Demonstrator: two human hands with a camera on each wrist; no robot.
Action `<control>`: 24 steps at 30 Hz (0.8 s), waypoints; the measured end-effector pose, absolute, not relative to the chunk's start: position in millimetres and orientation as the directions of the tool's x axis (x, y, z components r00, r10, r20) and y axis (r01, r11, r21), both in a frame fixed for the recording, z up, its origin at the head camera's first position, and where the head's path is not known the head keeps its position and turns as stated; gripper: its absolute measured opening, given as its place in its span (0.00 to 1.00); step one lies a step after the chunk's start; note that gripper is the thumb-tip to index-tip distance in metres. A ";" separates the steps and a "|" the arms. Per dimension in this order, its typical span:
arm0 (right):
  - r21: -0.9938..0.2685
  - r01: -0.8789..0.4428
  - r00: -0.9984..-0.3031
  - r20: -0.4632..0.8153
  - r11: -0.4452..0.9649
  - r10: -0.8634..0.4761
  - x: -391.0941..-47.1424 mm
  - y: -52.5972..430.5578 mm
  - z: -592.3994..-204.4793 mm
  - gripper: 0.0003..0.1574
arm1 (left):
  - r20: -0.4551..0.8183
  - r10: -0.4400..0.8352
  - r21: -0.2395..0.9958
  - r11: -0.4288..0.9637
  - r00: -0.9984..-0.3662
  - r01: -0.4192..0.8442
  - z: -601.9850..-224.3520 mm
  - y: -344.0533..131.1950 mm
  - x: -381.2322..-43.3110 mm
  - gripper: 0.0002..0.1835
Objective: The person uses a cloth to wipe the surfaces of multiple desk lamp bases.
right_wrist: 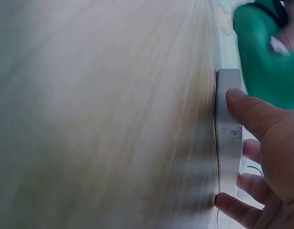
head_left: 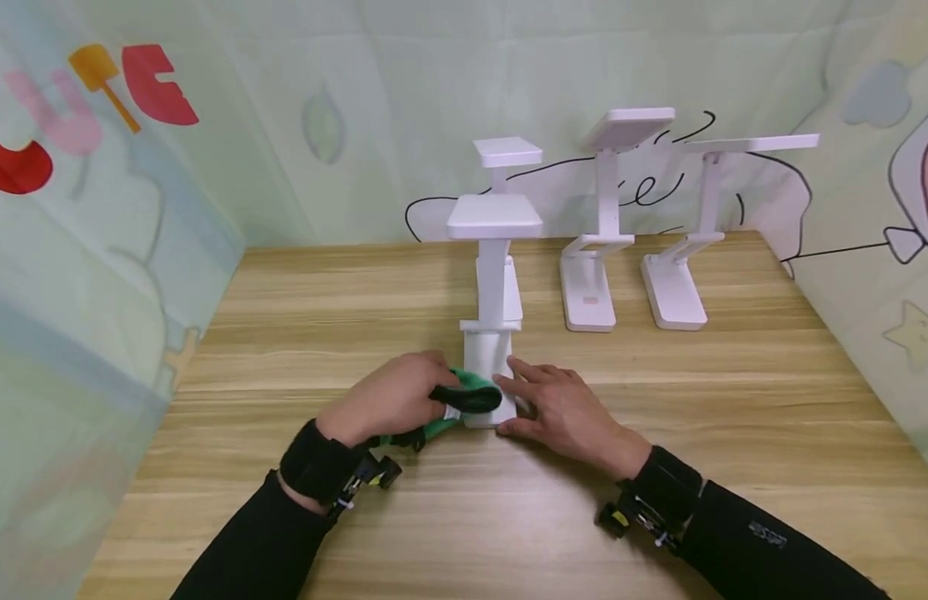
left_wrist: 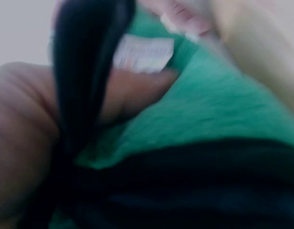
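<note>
My left hand [head_left: 396,396] grips a green cloth [head_left: 475,381] with a black edging, over the base of the nearest white phone stand [head_left: 492,217]. A small white label [left_wrist: 144,52] shows on the cloth in the left wrist view, which is blurred. At the front right corner of that base rests my right hand [head_left: 561,412]. Its thumb and fingertips hold the base's edge [right_wrist: 229,143], as the right wrist view shows. The stand is upright, its flat holder plate raised above the base. The cloth hides part of the base.
A second white stand [head_left: 509,152] is directly behind the nearest one and partly hidden by it. Two more, one with a tilted plate [head_left: 631,127] and one with a flatter plate [head_left: 752,144], stand to the right. The wooden table [head_left: 321,317] meets printed fabric walls.
</note>
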State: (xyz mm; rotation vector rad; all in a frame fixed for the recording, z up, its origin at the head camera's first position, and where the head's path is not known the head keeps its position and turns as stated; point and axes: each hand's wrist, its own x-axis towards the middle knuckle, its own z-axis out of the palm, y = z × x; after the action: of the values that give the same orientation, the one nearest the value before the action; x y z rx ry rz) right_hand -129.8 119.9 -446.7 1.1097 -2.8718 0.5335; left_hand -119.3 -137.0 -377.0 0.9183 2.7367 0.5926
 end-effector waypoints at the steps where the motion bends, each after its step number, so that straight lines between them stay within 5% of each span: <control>1: -0.309 -0.655 -0.748 0.138 0.690 -0.649 -129.7 120.0 -446.8 0.42 | -0.007 0.579 0.420 0.741 -0.815 0.524 -377.4 -135.2 -122.9 0.12; 6: -0.298 -0.671 -0.737 0.167 0.679 -0.655 -129.8 120.5 -448.4 0.43 | 0.233 0.471 0.297 0.798 -0.851 0.524 -394.9 -116.8 -137.2 0.16; 9: -0.295 -0.676 -0.733 0.178 0.675 -0.657 -129.9 120.3 -448.3 0.42 | 0.265 0.488 0.228 0.806 -0.832 0.546 -406.9 -109.8 -138.4 0.16; 14: -0.309 -0.657 -0.749 0.163 0.687 -0.643 -129.8 121.0 -447.8 0.41 | 0.148 0.559 0.251 0.777 -0.816 0.578 -408.1 -110.6 -133.5 0.14; 24: -0.332 -0.686 -0.722 0.205 0.647 -0.660 -131.1 121.0 -450.6 0.41 | -0.092 0.655 0.496 0.683 -0.750 0.536 -383.6 -125.0 -117.5 0.11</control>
State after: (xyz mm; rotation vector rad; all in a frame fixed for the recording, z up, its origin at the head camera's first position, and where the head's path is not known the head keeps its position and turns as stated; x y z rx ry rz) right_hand -131.1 121.0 -450.6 1.1425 -2.7916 0.6047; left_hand -117.5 -125.0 -383.6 0.9526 2.6346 0.6538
